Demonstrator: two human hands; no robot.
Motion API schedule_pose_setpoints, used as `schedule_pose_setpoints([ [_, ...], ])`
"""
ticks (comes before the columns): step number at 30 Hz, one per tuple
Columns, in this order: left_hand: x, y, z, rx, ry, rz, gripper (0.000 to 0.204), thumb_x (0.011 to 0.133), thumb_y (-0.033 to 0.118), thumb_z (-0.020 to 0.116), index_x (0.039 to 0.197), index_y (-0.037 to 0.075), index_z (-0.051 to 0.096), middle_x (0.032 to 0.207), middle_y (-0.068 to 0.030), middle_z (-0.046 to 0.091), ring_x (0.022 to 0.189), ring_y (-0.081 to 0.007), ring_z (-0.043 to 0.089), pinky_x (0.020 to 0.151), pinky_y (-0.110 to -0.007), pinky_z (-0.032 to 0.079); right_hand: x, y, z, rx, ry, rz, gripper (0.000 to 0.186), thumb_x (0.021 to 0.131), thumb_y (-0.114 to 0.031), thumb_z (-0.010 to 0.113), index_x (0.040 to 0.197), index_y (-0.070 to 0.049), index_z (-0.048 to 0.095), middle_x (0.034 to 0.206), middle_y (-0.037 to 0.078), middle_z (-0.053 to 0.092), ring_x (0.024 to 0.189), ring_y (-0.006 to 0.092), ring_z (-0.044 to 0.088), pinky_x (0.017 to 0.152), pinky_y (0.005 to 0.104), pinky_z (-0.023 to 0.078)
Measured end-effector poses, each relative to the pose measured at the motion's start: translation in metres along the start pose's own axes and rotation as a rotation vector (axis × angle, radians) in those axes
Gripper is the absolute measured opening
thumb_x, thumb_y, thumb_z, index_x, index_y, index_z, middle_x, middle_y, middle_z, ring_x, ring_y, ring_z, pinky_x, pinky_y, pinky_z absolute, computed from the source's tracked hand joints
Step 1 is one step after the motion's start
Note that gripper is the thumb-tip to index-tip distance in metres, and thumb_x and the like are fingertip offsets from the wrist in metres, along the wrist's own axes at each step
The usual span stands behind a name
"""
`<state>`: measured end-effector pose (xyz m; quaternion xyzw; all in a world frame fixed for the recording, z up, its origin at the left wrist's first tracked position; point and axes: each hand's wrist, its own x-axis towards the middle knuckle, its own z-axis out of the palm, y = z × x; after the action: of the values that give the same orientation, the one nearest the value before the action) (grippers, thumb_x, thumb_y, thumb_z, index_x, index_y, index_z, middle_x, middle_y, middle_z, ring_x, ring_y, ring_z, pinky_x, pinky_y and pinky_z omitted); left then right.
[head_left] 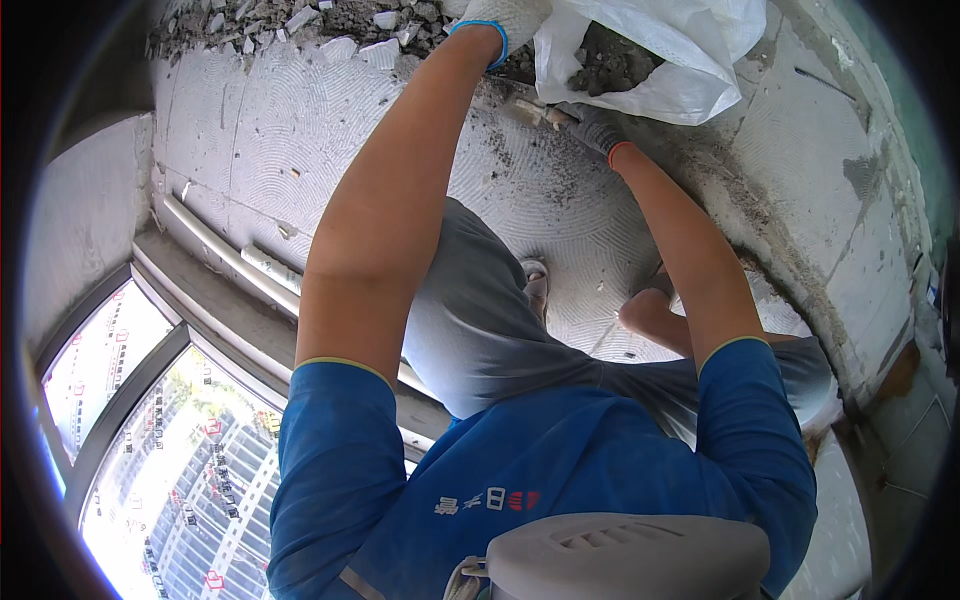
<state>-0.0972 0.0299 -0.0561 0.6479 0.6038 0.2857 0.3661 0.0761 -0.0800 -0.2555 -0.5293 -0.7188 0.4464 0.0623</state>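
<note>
My left hand (pixel 512 20), in a pale knitted glove with a blue cuff, reaches to the top edge of the view beside the white plastic bag (pixel 690 95). Its fingers are cut off there. In a grey glove with an orange cuff, my right hand (pixel 597 130) is low by the floor, just under the bag's near edge. Its fingers close around one end of a short pale bar-shaped piece (pixel 540 112), whose kind I cannot make out. Dark crumbly rubble (pixel 612 62) shows in the bag's mouth.
Broken rubble (pixel 380 52) is heaped along the far left. Grit lies over the combed grey floor (pixel 330 130). White pipes (pixel 225 245) run by the window (pixel 190 440) at left. A dirt-filled groove (pixel 770 220) crosses the floor at right. My sandaled feet (pixel 537 285) are below.
</note>
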Motion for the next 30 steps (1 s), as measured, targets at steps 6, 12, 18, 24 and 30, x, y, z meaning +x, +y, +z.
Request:
schedule_pose_setpoints([
  [6, 0.008, -0.013, 0.002, 0.044, -0.074, -0.046, 0.034, 0.073, 0.011, 0.059, 0.107, 0.002, 0.061, 0.090, -0.0188, 0.065, 0.083, -0.0282, 0.063, 0.075, -0.035, 0.049, -0.106, -0.001, -0.014, 0.244, -0.160, 0.253, 0.045, 0.084, -0.040, 0.063, 0.114, -0.007, 0.059, 0.083, 0.009, 0.063, 0.064, 0.0148, 0.056, 0.064, 0.0290, 0.048],
  [12, 0.016, -0.022, 0.016, 0.023, -0.088, 0.092, 0.028, 0.076, 0.013, 0.058, 0.103, 0.005, 0.063, 0.088, -0.0099, 0.066, 0.082, -0.0202, 0.062, 0.076, -0.031, 0.048, -0.175, -0.070, -0.135, 0.521, -0.108, 0.432, 0.031, 0.084, -0.034, 0.063, 0.094, -0.005, 0.064, 0.066, 0.002, 0.058, 0.054, 0.0104, 0.049, 0.053, 0.0255, 0.043],
  [18, 0.027, -0.018, 0.021, 0.000, -0.096, 0.118, 0.031, 0.074, 0.013, 0.057, 0.103, 0.005, 0.062, 0.089, -0.0117, 0.065, 0.082, -0.0218, 0.062, 0.074, -0.032, 0.048, -0.138, -0.110, -0.220, 0.334, 0.005, 0.580, 0.036, 0.089, -0.038, 0.054, 0.068, -0.008, 0.056, 0.054, 0.000, 0.051, 0.047, 0.0078, 0.044, 0.044, 0.0250, 0.034],
  [24, 0.025, -0.028, 0.008, -0.025, -0.100, -0.049, 0.033, 0.074, 0.015, 0.056, 0.104, 0.001, 0.060, 0.097, -0.0206, 0.064, 0.096, -0.0309, 0.061, 0.085, -0.035, 0.045, -0.216, -0.047, -0.116, 0.649, -0.319, 0.522, 0.013, 0.086, -0.015, 0.056, 0.096, -0.007, 0.059, 0.072, 0.001, 0.056, 0.064, 0.0111, 0.054, 0.059, 0.0243, 0.046],
  [30, 0.007, -0.020, 0.010, 0.172, -0.601, -0.144, 0.082, 0.069, 0.029, 0.070, 0.137, 0.003, 0.030, 0.111, -0.0142, 0.055, 0.093, -0.0219, 0.057, 0.072, -0.035, 0.050, -0.237, 0.052, 0.037, 0.265, -0.299, 0.529, 0.039, 0.075, -0.039, 0.062, 0.089, -0.003, 0.061, 0.082, 0.013, 0.062, 0.073, 0.0209, 0.057, 0.065, 0.0397, 0.045],
])
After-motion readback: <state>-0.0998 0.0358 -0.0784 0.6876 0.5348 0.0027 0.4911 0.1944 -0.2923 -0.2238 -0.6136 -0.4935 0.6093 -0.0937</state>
